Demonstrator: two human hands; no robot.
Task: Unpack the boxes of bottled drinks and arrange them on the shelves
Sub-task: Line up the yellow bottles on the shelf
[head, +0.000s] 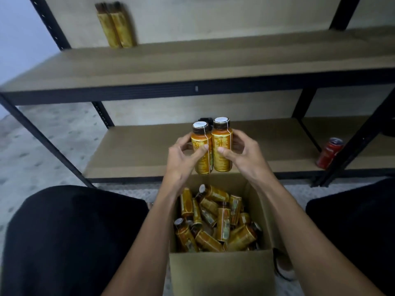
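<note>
Held stock: two orange drink bottles (pixel 211 149), white-capped, upright and touching side by side above the open cardboard box (pixel 220 272), in front of the lower shelf (pixel 139 150). I have the left hand (pixel 181 159) curled round the left one and the right hand (pixel 241 152) round the right. Box holds a jumble of loose bottles (pixel 215 223); bottle pair (pixel 116 26) at the upper shelf (pixel 192 65) back-left, red can (pixel 329 153) on the lower shelf's right.

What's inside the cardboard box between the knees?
A loose pile of orange-labelled bottles lies in the cardboard box at mixed angles. They cover its floor and any lower layers; the left forearm hides part of the left wall.
</note>
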